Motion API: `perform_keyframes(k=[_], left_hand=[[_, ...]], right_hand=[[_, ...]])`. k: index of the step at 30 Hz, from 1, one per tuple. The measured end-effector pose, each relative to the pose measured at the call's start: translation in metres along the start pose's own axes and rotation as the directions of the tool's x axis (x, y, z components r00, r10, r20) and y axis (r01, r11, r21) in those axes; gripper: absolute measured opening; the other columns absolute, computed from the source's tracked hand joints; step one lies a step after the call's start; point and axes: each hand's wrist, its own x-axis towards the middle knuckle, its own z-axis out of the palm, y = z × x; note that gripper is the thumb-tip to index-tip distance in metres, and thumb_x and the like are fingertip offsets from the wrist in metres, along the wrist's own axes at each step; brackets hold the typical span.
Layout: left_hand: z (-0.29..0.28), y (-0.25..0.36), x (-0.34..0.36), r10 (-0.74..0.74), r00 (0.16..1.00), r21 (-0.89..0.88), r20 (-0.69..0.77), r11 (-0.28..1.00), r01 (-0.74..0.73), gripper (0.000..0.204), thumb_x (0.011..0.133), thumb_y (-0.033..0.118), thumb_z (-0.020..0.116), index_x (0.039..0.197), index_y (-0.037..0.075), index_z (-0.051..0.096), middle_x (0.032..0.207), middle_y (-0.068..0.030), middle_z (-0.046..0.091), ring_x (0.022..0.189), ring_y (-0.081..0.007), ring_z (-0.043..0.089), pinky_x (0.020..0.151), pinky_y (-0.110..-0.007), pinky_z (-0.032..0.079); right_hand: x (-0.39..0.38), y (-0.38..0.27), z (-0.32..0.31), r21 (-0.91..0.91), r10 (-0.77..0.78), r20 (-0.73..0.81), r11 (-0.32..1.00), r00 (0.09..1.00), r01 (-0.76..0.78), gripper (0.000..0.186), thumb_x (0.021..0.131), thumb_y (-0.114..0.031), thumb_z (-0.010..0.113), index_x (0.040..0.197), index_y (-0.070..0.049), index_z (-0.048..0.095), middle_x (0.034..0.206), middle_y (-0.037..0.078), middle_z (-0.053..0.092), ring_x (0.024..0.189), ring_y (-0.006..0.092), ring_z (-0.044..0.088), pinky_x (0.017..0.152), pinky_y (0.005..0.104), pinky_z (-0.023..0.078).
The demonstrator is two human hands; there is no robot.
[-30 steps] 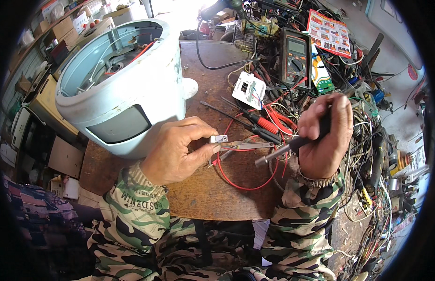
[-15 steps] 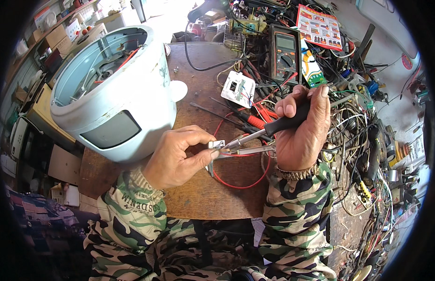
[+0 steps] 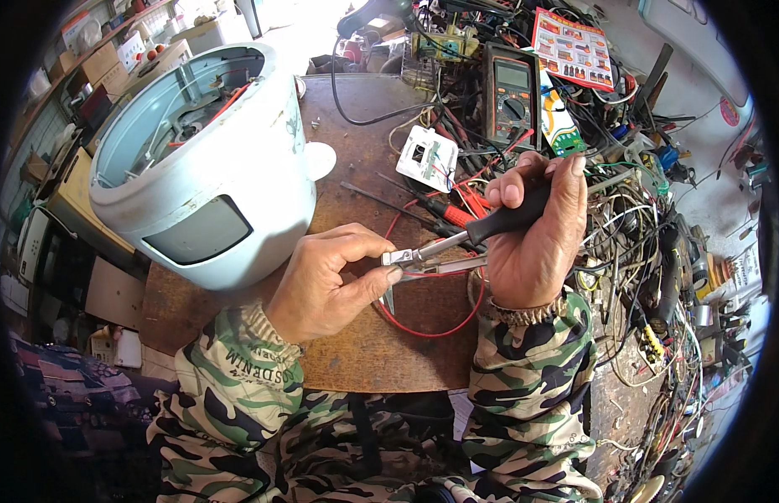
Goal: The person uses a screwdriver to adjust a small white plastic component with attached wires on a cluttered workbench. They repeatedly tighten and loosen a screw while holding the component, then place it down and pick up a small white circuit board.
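Note:
My left hand (image 3: 322,285) pinches a small pale metal block (image 3: 398,258) between thumb and index finger, above the wooden bench (image 3: 347,360). A thin metal piece with a red wire (image 3: 431,334) lies at and below that block. My right hand (image 3: 536,239) grips a screwdriver (image 3: 507,220) by its black handle, its metal shaft angled down-left onto the block. Behind my hands lie red and black probe-like tools (image 3: 456,214) and a white square plastic part (image 3: 424,159) with wires.
A pale blue cylindrical housing (image 3: 205,210) with wires inside stands on the bench at left. A multimeter (image 3: 511,96), a printed sheet (image 3: 572,49) and dense piles of cables (image 3: 628,251) crowd the right. Cluttered shelves (image 3: 104,75) line the far left.
The screwdriver in my right hand has moved left until its shaft meets the block. My left hand has shifted slightly, still pinching the block.

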Motion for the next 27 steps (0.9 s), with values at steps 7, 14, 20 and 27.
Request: perform_keyframes(k=[7, 14, 20, 27], left_hand=[[-0.002, -0.001, 0.002, -0.001, 0.998, -0.005, -0.069, 1.0, 0.0, 0.019, 0.091, 0.008, 0.074, 0.104, -0.005, 0.07, 0.094, -0.0093, 0.067, 0.082, -0.0117, 0.063, 0.068, -0.025, 0.05], [-0.016, 0.001, -0.001, -0.001, 0.991, -0.003, -0.131, 1.0, 0.001, 0.022, 0.094, 0.012, 0.073, 0.105, -0.006, 0.069, 0.095, -0.0068, 0.065, 0.08, -0.0085, 0.059, 0.067, -0.023, 0.048], [-0.017, 0.003, -0.001, -0.02, 0.993, 0.01, -0.113, 1.0, 0.021, 0.022, 0.093, 0.012, 0.073, 0.105, -0.006, 0.069, 0.094, -0.0071, 0.065, 0.079, -0.0092, 0.059, 0.066, -0.024, 0.048], [-0.017, -0.004, -0.002, -0.007, 0.993, 0.035, -0.115, 0.999, 0.011, 0.021, 0.092, 0.011, 0.074, 0.105, -0.005, 0.069, 0.092, -0.0077, 0.066, 0.079, -0.0104, 0.059, 0.066, -0.025, 0.048]], right_hand=[[-0.003, -0.007, 0.004, -0.166, -0.017, 0.034, 0.986, 0.999, 0.023, 0.026, 0.103, -0.029, 0.06, 0.1, -0.004, 0.055, 0.089, 0.011, 0.065, 0.073, 0.0181, 0.063, 0.069, 0.0348, 0.055], [0.0, -0.026, -0.008, -0.562, 0.107, 0.183, 0.827, 0.977, 0.015, 0.023, 0.095, -0.016, 0.069, 0.111, -0.001, 0.06, 0.092, 0.006, 0.064, 0.075, 0.0104, 0.059, 0.065, 0.0244, 0.049], [0.004, -0.028, -0.015, -0.575, 0.18, 0.173, 0.816, 0.968, -0.049, 0.022, 0.093, -0.015, 0.075, 0.104, -0.002, 0.061, 0.078, -0.001, 0.061, 0.059, 0.0029, 0.052, 0.048, 0.0171, 0.039], [0.004, -0.034, -0.008, -0.483, 0.314, 0.207, 0.857, 0.926, -0.183, 0.021, 0.094, -0.012, 0.07, 0.109, -0.002, 0.059, 0.086, 0.001, 0.064, 0.067, 0.0046, 0.056, 0.056, 0.0198, 0.044]])
